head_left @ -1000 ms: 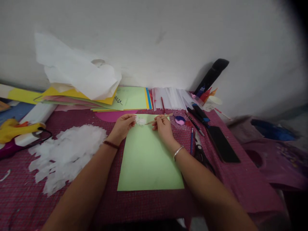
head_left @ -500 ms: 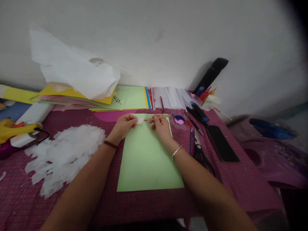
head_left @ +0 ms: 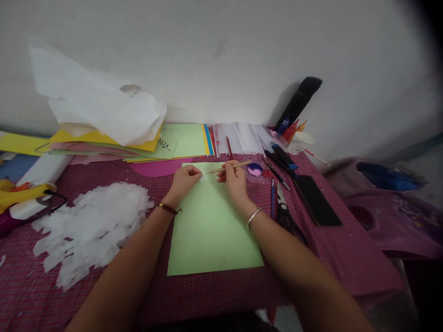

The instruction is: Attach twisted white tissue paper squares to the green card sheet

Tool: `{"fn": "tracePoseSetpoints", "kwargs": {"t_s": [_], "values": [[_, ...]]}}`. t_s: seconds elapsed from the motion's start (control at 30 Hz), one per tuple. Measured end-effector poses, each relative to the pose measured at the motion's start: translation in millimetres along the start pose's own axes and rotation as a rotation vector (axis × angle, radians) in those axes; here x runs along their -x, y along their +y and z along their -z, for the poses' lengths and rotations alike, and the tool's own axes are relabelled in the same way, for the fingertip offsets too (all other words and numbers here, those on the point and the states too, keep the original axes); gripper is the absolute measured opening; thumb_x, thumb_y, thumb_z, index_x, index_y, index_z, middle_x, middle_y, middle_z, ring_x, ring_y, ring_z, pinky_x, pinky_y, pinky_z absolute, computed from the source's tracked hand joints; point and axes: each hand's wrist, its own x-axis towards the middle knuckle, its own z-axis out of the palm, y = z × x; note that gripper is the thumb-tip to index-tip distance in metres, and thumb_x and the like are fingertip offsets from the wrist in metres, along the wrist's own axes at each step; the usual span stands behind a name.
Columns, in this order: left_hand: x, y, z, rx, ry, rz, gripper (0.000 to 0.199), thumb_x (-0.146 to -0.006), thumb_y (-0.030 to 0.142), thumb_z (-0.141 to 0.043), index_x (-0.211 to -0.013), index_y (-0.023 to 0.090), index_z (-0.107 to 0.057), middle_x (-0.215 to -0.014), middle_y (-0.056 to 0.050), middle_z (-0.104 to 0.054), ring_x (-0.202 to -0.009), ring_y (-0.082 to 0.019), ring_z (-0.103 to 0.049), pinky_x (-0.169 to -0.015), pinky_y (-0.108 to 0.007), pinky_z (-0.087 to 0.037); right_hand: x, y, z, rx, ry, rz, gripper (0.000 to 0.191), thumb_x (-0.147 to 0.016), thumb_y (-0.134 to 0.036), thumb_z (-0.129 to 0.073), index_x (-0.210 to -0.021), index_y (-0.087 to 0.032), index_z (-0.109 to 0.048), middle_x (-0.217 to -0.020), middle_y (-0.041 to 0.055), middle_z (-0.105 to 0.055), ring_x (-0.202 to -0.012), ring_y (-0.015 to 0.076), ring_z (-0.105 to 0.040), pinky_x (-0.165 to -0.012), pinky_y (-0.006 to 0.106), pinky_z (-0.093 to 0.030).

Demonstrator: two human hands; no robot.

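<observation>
My left hand [head_left: 187, 182] is over the upper left part of a light green paper sheet [head_left: 214, 230]. Its thumb and fingers are pinched on a small white paper piece [head_left: 203, 177], mostly hidden by the fingertips. My right hand [head_left: 235, 180] holds a slim, light wooden stick [head_left: 222, 168] like a pen. The stick's thin tip points left, close to the white piece; whether they touch I cannot tell. A heap of white paper pieces [head_left: 104, 216] lies on the table left of the green sheet.
Scissors [head_left: 285, 214], a blue pencil [head_left: 272, 198] and a black phone-like slab [head_left: 316, 200] lie to the right. Beyond my right hand is a small dish of purple and pink paint [head_left: 255, 169]. Coloured papers [head_left: 187, 140] and clear strips [head_left: 238, 138] lie by the wall; a yellow glue gun [head_left: 24, 196] is left.
My left fingers have closed further over the white piece, so less of it shows. The stick has tilted, its rear end higher. The whole view has shifted slightly.
</observation>
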Motion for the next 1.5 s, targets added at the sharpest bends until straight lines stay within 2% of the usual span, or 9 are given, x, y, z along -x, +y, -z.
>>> {"fn": "tracePoseSetpoints", "kwargs": {"t_s": [0.2, 0.4, 0.5, 0.67, 1.07, 1.33, 1.5], "values": [[-2.3, -0.7, -1.1, 0.004, 0.013, -0.001, 0.013, -0.062, 0.027, -0.064, -0.064, 0.014, -0.065, -0.063, -0.001, -0.063, -0.059, -0.012, -0.052, -0.058, -0.024, -0.038, 4.7, 6.8, -2.2, 0.125, -0.132, 0.108, 0.015, -0.087, -0.032, -0.045, -0.081, -0.02, -0.052, -0.061, -0.003, -0.057, -0.05, 0.011, -0.056, -0.049, 0.022, -0.046], [-2.2, 1.3, -1.0, -0.025, 0.011, -0.011, 0.014, -0.064, 0.027, -0.064, -0.066, 0.014, -0.067, -0.065, -0.002, -0.065, -0.061, -0.013, -0.054, -0.06, -0.025, -0.039, 5.6, 8.4, -2.0, 0.243, -0.159, 0.162, 0.017, -0.09, -0.032, -0.042, -0.082, -0.02, -0.052, -0.063, -0.0022, -0.059, -0.05, 0.0109, -0.056, -0.05, 0.023, -0.044], [-1.3, 1.5, 0.7, -0.038, 0.016, -0.049, 0.017, -0.069, 0.03, -0.061, -0.068, 0.014, -0.067, -0.068, -0.002, -0.064, -0.064, -0.013, -0.054, -0.062, -0.025, -0.039, 5.0, 8.5, -2.6, 0.262, -0.171, 0.161, 0.018, -0.091, -0.033, -0.041, -0.084, -0.02, -0.052, -0.064, -0.0018, -0.06, -0.051, 0.0111, -0.056, -0.05, 0.023, -0.045], [0.2, -2.6, 4.7, 0.015, 0.076, -0.055, 0.024, -0.079, 0.037, -0.054, -0.076, 0.016, -0.065, -0.061, 0.003, -0.054, -0.056, -0.011, -0.045, -0.054, -0.023, -0.034, 4.8, 10.9, -3.7, 0.253, -0.172, 0.155, 0.02, -0.092, -0.036, -0.041, -0.085, -0.021, -0.051, -0.066, -0.0013, -0.06, -0.052, 0.0112, -0.056, -0.05, 0.023, -0.045], [3.8, 1.3, 5.1, 0.048, 0.074, -0.051, 0.019, -0.079, 0.033, -0.054, -0.07, 0.017, -0.06, -0.057, 0.005, -0.046, -0.053, -0.01, -0.037, -0.052, -0.022, -0.029, 3.3, 16.5, -5.8, 0.331, -0.209, 0.191, 0.02, -0.093, -0.035, -0.04, -0.085, -0.021, -0.053, -0.066, -0.0018, -0.062, -0.052, 0.0119, -0.055, -0.054, 0.024, -0.041], [2.1, -3.0, 7.2, 0.088, 0.081, -0.038, 0.019, -0.076, 0.034, -0.056, -0.07, 0.017, -0.06, -0.057, 0.005, -0.047, -0.053, -0.009, -0.039, -0.051, -0.022, -0.028, 4.3, 15.1, -7.2, 0.292, -0.178, 0.18, 0.02, -0.09, -0.036, -0.044, -0.084, -0.021, -0.055, -0.066, -0.0021, -0.06, -0.052, 0.0118, -0.054, -0.053, 0.023, -0.042], [1.8, -2.5, 7.3, 0.295, 0.111, 0.079, 0.019, -0.069, 0.034, -0.062, -0.075, 0.016, -0.061, -0.059, 0.003, -0.051, -0.052, -0.008, -0.042, -0.048, -0.021, -0.028, 2.3, 7.6, -5.6, 0.035, -0.014, 0.008, 0.015, -0.085, -0.033, -0.046, -0.081, -0.02, -0.053, -0.061, -0.0032, -0.056, -0.052, 0.0114, -0.055, -0.05, 0.023, -0.046]]}}
